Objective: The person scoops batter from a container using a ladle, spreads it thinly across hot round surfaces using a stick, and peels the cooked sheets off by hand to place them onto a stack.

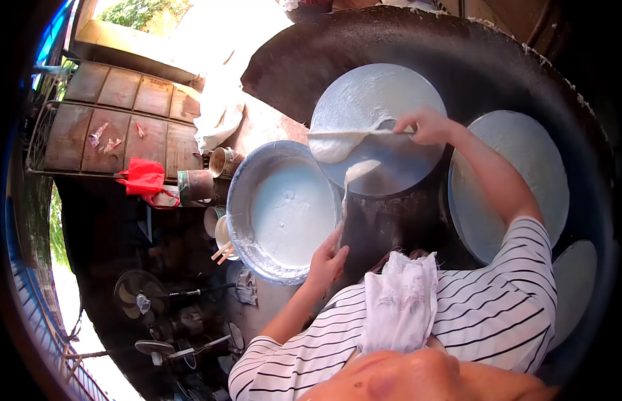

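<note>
Pale batter coats the far part of a round flat griddle in front of me; its near part shows bare grey. My right hand is closed on the end of a batter spreader, a pale stick lying across the griddle, with a thick pool of batter by its far end. Nearer me, my left hand is closed around the handle of a batter-coated ladle, whose head is over the griddle's near left edge. Beside it stands a wide basin of white batter.
A second round griddle carries a pale layer on the right, with another pale disc beyond. A dark curved wall rises behind. Left are buckets, a red bag, a rack of panels and a fan.
</note>
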A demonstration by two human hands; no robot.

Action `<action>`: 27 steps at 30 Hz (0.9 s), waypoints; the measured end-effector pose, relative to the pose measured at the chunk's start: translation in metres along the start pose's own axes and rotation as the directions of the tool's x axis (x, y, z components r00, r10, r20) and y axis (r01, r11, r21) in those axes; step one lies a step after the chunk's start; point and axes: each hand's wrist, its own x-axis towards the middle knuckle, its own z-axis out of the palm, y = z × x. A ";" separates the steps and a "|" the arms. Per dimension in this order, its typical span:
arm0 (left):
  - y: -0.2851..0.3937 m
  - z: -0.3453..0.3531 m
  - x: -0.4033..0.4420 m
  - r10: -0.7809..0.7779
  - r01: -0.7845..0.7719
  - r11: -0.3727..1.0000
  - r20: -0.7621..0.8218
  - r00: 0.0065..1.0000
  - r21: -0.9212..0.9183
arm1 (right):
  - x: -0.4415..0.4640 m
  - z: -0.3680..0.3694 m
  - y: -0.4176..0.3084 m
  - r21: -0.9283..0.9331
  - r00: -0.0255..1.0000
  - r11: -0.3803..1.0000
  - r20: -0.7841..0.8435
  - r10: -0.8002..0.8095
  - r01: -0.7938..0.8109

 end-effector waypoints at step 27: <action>0.035 -0.101 0.028 0.360 0.262 0.507 0.478 0.801 -0.821 | -0.177 0.158 -0.113 -0.366 0.814 0.898 -0.581 -0.016 -0.244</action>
